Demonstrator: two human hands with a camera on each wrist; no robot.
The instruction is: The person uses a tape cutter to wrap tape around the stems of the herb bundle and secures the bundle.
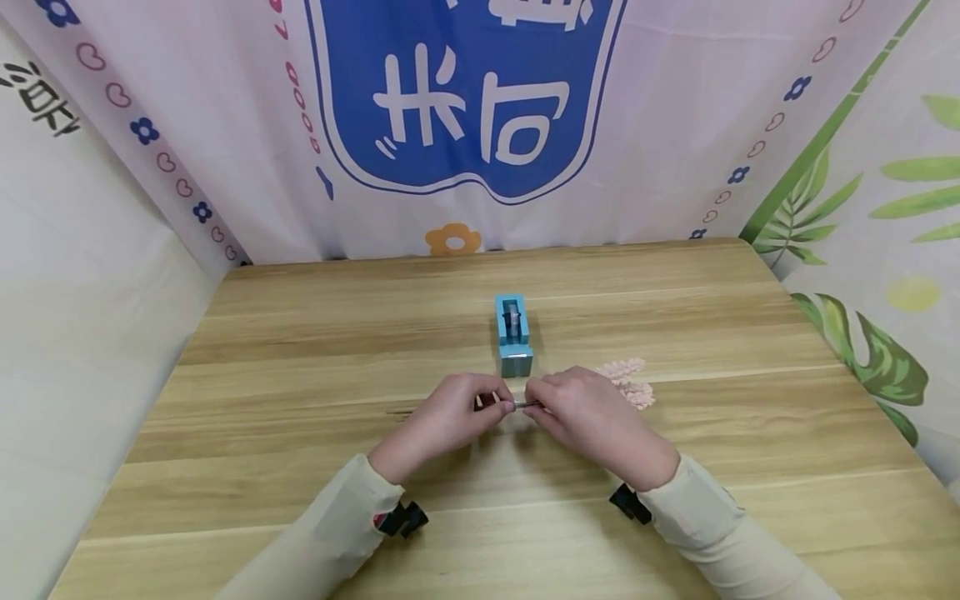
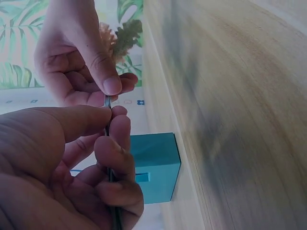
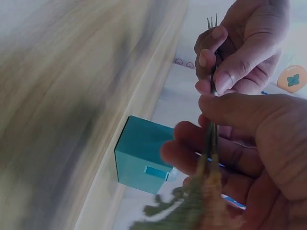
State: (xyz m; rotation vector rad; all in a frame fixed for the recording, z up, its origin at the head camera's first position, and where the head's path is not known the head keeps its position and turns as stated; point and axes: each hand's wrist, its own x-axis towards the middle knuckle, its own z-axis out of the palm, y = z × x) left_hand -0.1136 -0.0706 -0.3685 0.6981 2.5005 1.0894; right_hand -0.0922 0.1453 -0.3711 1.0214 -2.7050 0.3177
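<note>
My left hand (image 1: 453, 410) pinches a thin bundle of flower stems (image 3: 214, 129), whose bare ends stick out to the left past the hand. Close beside it, my right hand (image 1: 588, 410) pinches the same stems between thumb and finger, nearer the flower heads. Small fluffy pink flower heads (image 1: 636, 392) show beyond the right hand; in the right wrist view one head (image 3: 177, 211) looks green and blurred. A shiny pale band crosses the stems between the fingertips; whether it is tape, I cannot tell. A blue tape dispenser (image 1: 516, 362) stands just behind the hands.
The wooden table (image 1: 300, 333) extends around the hands on every side. A printed cloth (image 1: 262, 200) hangs along its far edge, with more printed cloth at left and right. Black wrist straps (image 1: 630, 504) sit by both pale sleeves (image 1: 697, 508).
</note>
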